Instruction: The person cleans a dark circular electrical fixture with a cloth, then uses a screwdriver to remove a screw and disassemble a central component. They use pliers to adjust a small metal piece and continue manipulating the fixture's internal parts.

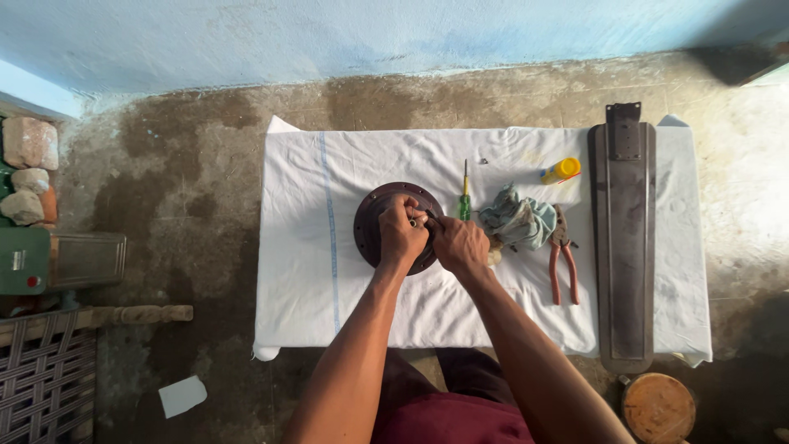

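Observation:
A dark round fan motor housing [371, 220] lies on a white cloth [312, 247] spread on the floor. My left hand [400, 233] rests on top of the housing with its fingers curled over the centre. My right hand [460, 242] meets it from the right and pinches a small dark part at the hub; what the part is stays hidden by the fingers. Just right of the hands lies a green-handled screwdriver [465, 193].
On the cloth to the right lie a crumpled blue-grey rag [518, 220], red-handled pliers [562, 255], a small yellow bottle [561, 171] and a long dark fan blade [625, 238]. A round wooden stool [658, 408] stands lower right. Stones and a green box sit left.

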